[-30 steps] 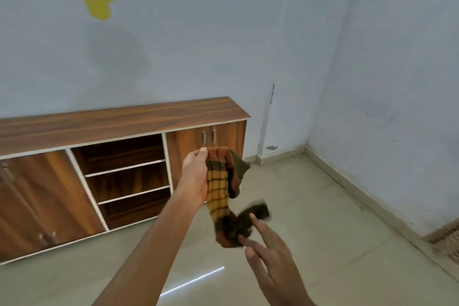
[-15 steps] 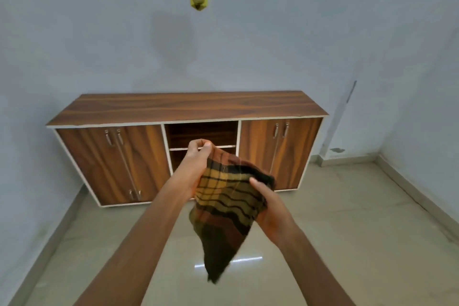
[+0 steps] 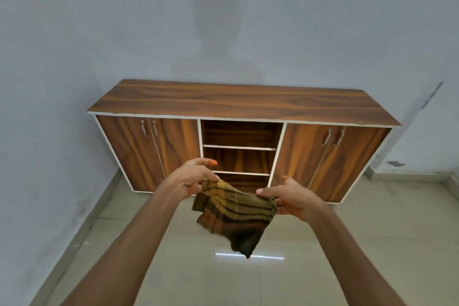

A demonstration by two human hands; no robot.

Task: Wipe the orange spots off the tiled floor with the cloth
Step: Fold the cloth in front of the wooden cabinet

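The checked cloth point(image 3: 234, 213) is held up in the air above the tiled floor point(image 3: 347, 243), stretched between both hands: the left hand point(image 3: 191, 181) is pinched on its upper left corner, the right hand point(image 3: 293, 197) is closed on its right edge, and the lower part hangs loose. No orange spots can be made out on the floor, possibly because of glare. A loose corner could be dropped if the cloth is lowered unfolded, and spots could be missed.

Two bare forearms — no sleeves, rings or watch.
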